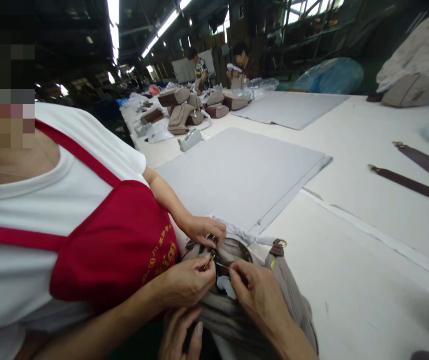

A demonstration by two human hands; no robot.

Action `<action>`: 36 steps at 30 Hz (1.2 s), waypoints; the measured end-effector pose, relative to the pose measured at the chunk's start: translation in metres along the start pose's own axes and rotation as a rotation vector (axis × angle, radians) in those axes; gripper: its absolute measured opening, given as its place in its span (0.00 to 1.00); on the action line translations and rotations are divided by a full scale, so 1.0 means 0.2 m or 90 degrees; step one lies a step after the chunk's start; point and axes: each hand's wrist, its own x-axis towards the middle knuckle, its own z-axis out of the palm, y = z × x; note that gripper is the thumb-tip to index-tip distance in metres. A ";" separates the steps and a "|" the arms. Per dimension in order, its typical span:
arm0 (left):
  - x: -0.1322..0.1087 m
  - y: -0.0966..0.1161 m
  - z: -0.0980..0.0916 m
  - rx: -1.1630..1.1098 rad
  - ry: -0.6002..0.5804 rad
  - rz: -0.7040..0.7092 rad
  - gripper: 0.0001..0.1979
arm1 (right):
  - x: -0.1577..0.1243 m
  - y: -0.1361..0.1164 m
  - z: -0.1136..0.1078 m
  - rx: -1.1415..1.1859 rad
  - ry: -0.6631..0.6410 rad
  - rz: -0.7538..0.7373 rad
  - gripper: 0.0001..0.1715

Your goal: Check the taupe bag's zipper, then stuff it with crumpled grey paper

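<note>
A taupe ribbed bag (233, 317) lies at the table's near edge with its mouth open. My right hand (261, 297) pinches a thin pale strand (222, 265) over the opening, its thumb and forefinger together. Below, at the bottom edge of the view, my left hand (180, 334) is beside the bag with fingers apart and nothing seen in it. A co-worker's right hand (189, 281) grips a small gold-coloured metal fitting (211, 257). The co-worker's left hand (205, 230) touches the bag's far rim. White paper (225, 286) shows inside the opening.
A co-worker in a red apron (112, 250) stands close on the left. Grey sheets (237, 170) cover part of the white table (349, 260). Brown straps (413, 185) lie at right. Several bags (184, 112) are heaped farther back, near two people.
</note>
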 end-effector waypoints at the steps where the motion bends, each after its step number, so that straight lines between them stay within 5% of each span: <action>1: 0.00 0.00 -0.01 -0.002 -0.001 0.009 0.19 | 0.00 -0.01 0.01 -0.014 -0.003 0.018 0.14; 14: -0.03 -0.01 -0.04 -0.014 0.001 -0.043 0.11 | 0.05 -0.04 0.06 -0.142 -0.020 0.069 0.13; 22: -0.09 0.12 0.05 0.038 -0.007 -0.060 0.11 | 0.00 -0.02 0.08 -0.043 -0.007 0.048 0.15; 29: -0.10 0.07 0.02 0.394 -0.005 0.198 0.15 | -0.08 0.03 0.10 0.120 0.066 -0.008 0.16; 36: -0.37 0.26 0.27 0.583 0.364 0.277 0.12 | -0.06 0.02 0.04 0.081 -0.203 -0.097 0.11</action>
